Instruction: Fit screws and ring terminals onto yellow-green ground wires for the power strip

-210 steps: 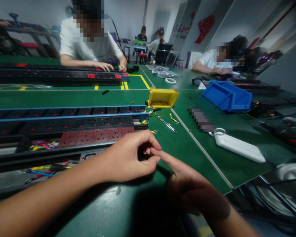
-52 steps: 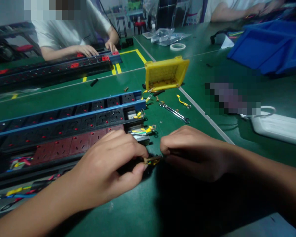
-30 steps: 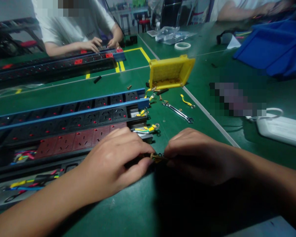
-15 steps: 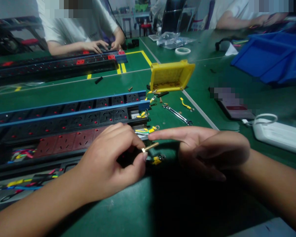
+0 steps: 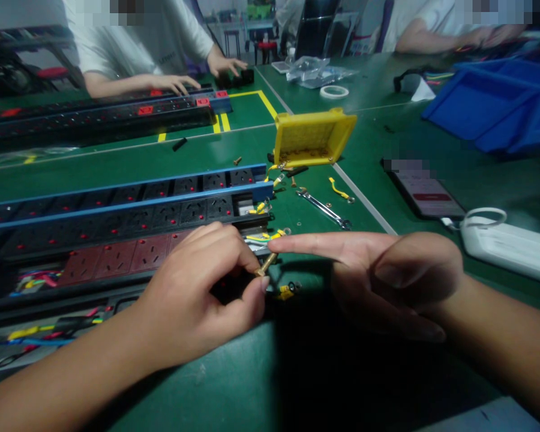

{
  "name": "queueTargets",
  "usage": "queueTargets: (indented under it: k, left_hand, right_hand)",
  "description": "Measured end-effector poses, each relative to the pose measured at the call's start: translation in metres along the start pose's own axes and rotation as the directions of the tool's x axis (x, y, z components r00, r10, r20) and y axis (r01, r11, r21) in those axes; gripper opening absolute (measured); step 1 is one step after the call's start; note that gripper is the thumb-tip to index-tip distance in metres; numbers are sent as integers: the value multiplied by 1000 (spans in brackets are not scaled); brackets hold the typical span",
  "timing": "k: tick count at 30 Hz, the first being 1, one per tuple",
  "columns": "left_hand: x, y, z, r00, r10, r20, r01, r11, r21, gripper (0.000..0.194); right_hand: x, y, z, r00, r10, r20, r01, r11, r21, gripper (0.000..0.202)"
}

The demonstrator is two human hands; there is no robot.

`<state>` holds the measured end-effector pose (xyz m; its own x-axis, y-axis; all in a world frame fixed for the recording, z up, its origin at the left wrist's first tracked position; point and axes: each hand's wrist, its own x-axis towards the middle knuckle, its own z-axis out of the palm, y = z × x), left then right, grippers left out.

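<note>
My left hand [image 5: 202, 294] pinches a small brass screw [image 5: 267, 264] between thumb and forefinger, just off the end of the long socket strips [image 5: 130, 222]. My right hand [image 5: 387, 276] hovers beside it with the forefinger stretched out, its tip over the screw, holding nothing. A yellow ring terminal [image 5: 285, 291] lies on the green mat below the screw. More yellow-green terminal wires [image 5: 270, 235] stick out of the strip's end.
A tipped yellow bin [image 5: 312, 137], a wrench [image 5: 324, 207] and loose screws lie ahead. A phone [image 5: 425, 193], a white power bank [image 5: 513, 243] and blue bins [image 5: 490, 102] are to the right. Other people work at further strips [image 5: 108, 114] across the table.
Both hands were joined over the screw and terminal a second ago. My right hand has let go and opened, and the terminal now lies on the mat. The screw's tip has tilted up.
</note>
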<state>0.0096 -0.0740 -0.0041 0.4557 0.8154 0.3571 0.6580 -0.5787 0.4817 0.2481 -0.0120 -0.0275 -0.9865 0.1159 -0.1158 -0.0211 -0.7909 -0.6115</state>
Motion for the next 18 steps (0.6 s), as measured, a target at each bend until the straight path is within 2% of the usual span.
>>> queueTargets:
  k: [5,7,8,9,10,11,13,14,15,16,18]
  left_hand:
    - [0,0,0,1000,-12,10,12,1000,-10,9]
    - [0,-1,0,1000,-12,10,12,1000,-20,8]
    - [-1,-2,0,1000,-15,19,15,1000,-20,7]
    - [-1,-2,0,999,-20,38,20,1000,-16,6]
    - [-1,-3,1,998,-26,64,26,1000,-6,7]
    - [-1,-3,1,994,-33,101,33,999,9,7]
    - [-2,-4,2,985,-36,168,29,999,46,10]
    - [-2,-4,3,980,-33,194,21,997,68,12]
    - [-2,-5,3,977,-28,213,9,996,89,13]
    - [-2,-5,4,973,-23,230,-3,994,108,14]
    - [-2,-6,6,970,-8,245,-26,990,137,16]
  right_hand:
    - [0,-1,0,1000,-6,3,7,990,-137,79]
    - [2,1,1,994,-53,-99,21,952,-305,72]
    - [3,1,1,978,-103,-179,18,905,-426,64]
    - [4,2,1,951,-172,-258,-5,822,-570,55]
    - [5,3,0,918,-250,-309,-51,695,-717,42]
    - [6,4,0,896,-317,-310,-110,519,-848,29]
    - [7,5,-2,913,-348,-212,-174,136,-975,10]
    - [7,5,-3,931,-327,-162,-173,-5,-985,7]
    - [7,5,-4,945,-301,-127,-163,-98,-982,6]
    - [7,5,-5,953,-282,-111,-157,-149,-976,6]
    - [7,5,-6,957,-265,-114,-171,-202,-964,7]
